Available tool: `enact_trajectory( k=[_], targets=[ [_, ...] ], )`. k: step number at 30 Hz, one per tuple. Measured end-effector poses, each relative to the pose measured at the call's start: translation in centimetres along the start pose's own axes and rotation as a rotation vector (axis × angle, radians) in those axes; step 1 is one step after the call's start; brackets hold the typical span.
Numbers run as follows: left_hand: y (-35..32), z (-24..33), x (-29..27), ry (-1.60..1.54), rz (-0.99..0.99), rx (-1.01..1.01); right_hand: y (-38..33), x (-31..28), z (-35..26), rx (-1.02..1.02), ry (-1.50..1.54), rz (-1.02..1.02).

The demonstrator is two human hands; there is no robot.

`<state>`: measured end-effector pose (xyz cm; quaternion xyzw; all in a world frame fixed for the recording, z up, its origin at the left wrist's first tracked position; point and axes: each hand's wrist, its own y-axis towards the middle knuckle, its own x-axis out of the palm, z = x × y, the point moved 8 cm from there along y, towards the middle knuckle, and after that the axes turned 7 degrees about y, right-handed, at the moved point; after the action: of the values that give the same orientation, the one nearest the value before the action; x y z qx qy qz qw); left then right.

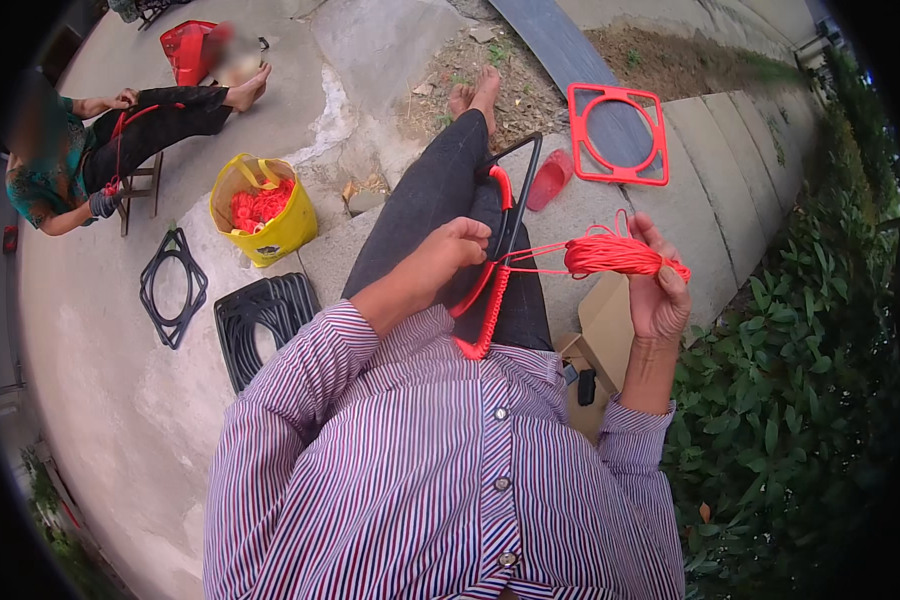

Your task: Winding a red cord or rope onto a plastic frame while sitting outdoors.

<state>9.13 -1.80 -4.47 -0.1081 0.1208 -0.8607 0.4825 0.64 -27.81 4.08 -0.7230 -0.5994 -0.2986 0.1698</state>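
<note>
R hand (658, 290) w/ cord (610, 255), yel. bag (292, 230), frames (233, 335) (stacked)

Thin red cords (538, 249) cross the gap between the angular black frame (521, 200) and right hand (658, 310). Rightward, room opens over grey concrete slabs (710, 220).

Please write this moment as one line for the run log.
left hand: beside black frame, hold unclear; right hand: holding red cord bundle; black frame: partly wrapped in red
</note>
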Motion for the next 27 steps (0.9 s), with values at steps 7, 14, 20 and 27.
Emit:
enact_trajectory(
  k=[7, 14, 20, 27],
  targets=[
    [-0.1, -3.7, 4.5, -0.491, -0.341, -0.281, -3.0, -8.0, -9.0, -0.235, 0.381, 0.169],
    [-0.4, -3.4, 5.1, -0.481, -0.246, -0.249, -3.2, -0.5, 6.0, 0.214, -0.079, 0.208],
    [-0.8, -3.2, 5.2, -0.457, -0.275, -0.279, -2.8, 4.1, 6.5, 0.348, -0.229, 0.156],
    [0.3, -3.6, 5.5, -0.496, -0.294, -0.323, -5.0, 10.3, 4.8, 0.444, -0.221, -0.028]
  ],
)
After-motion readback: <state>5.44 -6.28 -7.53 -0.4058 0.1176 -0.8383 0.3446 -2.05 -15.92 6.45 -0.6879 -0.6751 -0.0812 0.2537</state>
